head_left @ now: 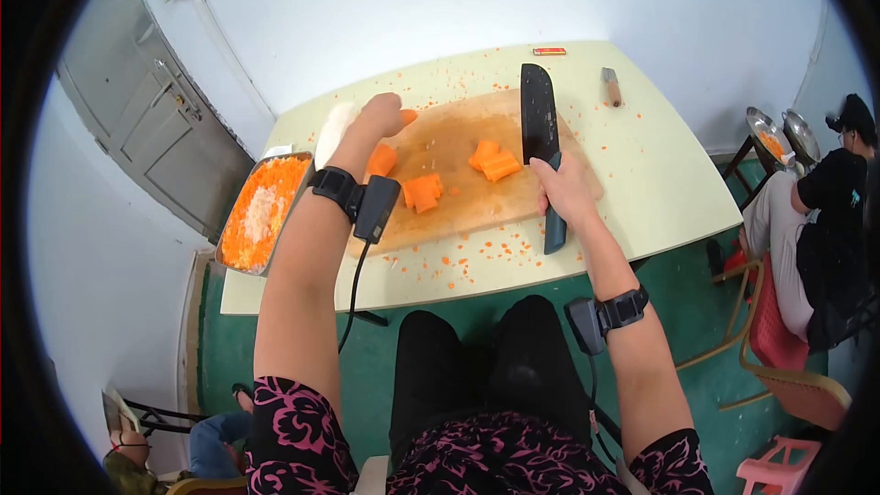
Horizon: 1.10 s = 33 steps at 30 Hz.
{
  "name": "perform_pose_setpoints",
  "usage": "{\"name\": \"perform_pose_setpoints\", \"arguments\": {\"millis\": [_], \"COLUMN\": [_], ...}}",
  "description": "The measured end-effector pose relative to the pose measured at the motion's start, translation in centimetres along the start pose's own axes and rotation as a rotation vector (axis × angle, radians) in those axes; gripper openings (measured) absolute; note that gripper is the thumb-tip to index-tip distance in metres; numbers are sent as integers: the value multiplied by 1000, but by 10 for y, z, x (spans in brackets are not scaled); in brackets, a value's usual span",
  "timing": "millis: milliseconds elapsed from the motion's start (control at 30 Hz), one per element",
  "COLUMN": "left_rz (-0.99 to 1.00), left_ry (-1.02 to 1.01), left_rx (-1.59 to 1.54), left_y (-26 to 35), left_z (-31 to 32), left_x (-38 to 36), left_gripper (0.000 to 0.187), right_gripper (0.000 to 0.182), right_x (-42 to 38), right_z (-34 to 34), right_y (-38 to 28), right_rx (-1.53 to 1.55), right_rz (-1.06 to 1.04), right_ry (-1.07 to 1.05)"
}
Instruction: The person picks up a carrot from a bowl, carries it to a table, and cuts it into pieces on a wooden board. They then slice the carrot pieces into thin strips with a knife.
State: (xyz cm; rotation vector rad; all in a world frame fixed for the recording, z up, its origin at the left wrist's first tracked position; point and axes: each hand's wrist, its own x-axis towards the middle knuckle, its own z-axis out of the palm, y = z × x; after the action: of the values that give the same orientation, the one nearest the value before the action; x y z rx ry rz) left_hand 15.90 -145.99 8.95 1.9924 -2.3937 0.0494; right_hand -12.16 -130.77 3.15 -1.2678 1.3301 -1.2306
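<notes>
My right hand grips the dark handle of a large black cleaver, whose blade lies over the right part of a wooden cutting board. My left hand rests at the board's far left, closed around an orange carrot piece beside a white radish. Carrot chunks lie on the board: one near my left hand, a pair in the middle, another group by the blade. Both wrists wear black strapped devices with cables.
A metal tray of chopped carrot and white shreds sits at the table's left edge. Small carrot bits litter the pale table. A small wooden-handled tool and a red lighter lie far right. A seated person is at right.
</notes>
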Motion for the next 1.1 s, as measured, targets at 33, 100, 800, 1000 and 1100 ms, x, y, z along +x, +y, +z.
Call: {"name": "perform_pose_setpoints", "arguments": {"millis": [33, 100, 800, 1000, 1100], "left_rz": [-4, -50, 345, 369, 354], "left_ry": [2, -27, -250, -341, -373], "left_rx": [37, -6, -415, -393, -480], "left_y": [-7, -14, 91, 110, 114], "left_z": [-1, 0, -1, 9, 7], "left_x": [4, 10, -26, -37, -48], "left_gripper": [26, 23, 47, 41, 38], "right_gripper": [23, 22, 24, 25, 25], "right_x": [0, -1, -1, -1, -1], "right_z": [0, 1, 1, 1, 0], "right_y": [-2, -4, 1, -1, -1], "right_rx": [-3, -8, 14, 22, 9], "right_rz": [11, 37, -8, 4, -16], "right_ry": [7, 19, 35, 36, 32]}}
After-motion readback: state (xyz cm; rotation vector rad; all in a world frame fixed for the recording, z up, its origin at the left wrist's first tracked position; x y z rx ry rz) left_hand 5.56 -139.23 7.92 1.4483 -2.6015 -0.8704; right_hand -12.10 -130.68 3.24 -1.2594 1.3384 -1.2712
